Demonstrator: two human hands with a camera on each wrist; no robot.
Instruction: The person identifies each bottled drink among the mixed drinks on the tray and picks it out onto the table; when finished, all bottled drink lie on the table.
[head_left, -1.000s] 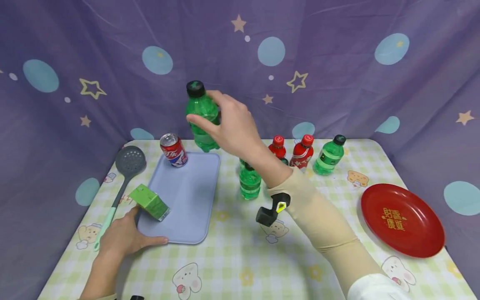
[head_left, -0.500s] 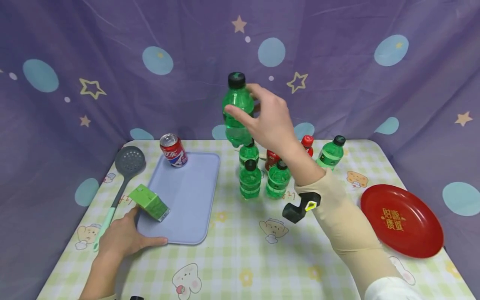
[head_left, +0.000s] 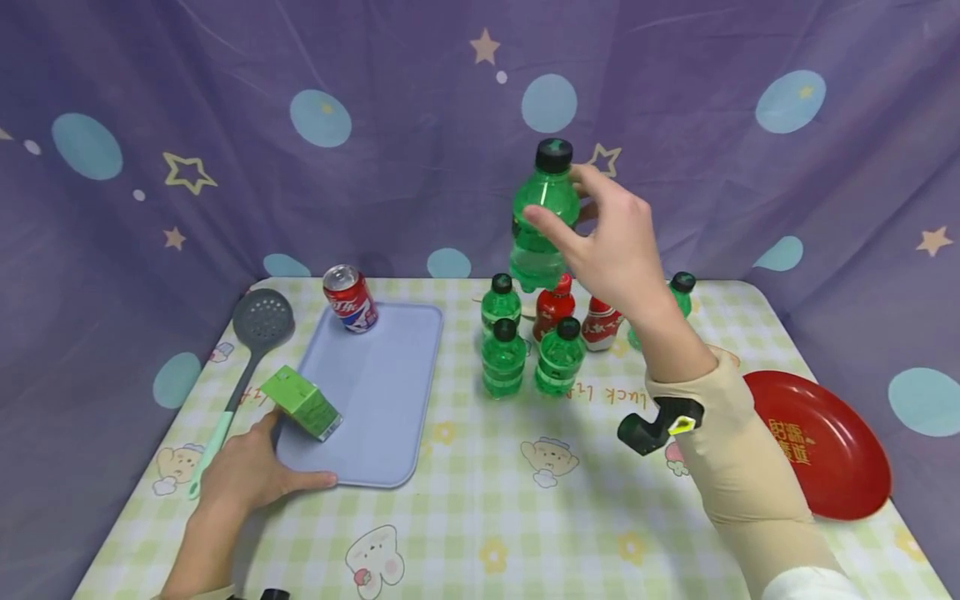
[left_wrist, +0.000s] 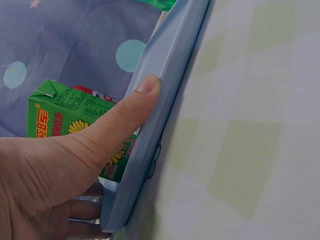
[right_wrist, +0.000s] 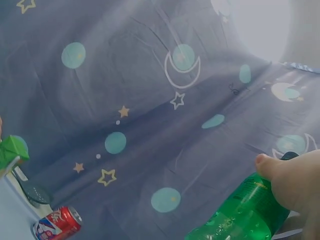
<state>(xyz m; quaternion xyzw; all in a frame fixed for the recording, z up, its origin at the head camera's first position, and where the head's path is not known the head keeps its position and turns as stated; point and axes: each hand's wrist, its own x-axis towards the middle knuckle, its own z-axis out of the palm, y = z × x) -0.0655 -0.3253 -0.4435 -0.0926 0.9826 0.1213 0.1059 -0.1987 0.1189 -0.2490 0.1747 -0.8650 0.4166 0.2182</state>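
My right hand [head_left: 618, 242] grips a green plastic soda bottle [head_left: 546, 200] with a black cap, upright above several bottles at the back. In the right wrist view the same bottle [right_wrist: 245, 210] appears at lower right, the thumb along its side. My left hand [head_left: 247, 467] holds the near left corner of a light blue tray [head_left: 375, 392], thumb on the near rim, fingers at the left edge. A green drink carton [head_left: 302, 403] stands on the tray by that hand. In the left wrist view the carton [left_wrist: 75, 110] is partly behind the thumb.
A red soda can [head_left: 350, 298] stands at the tray's far left corner. Green bottles [head_left: 502, 367] and red bottles [head_left: 553, 312] stand behind the middle. A grey slotted turner [head_left: 262, 321] lies left of the tray. A red plate [head_left: 832, 458] lies at right, partly behind my right sleeve.
My right hand has carried the green bottle to the right, from above the tray's far edge to above the group of bottles. The left hand and tray stay put.
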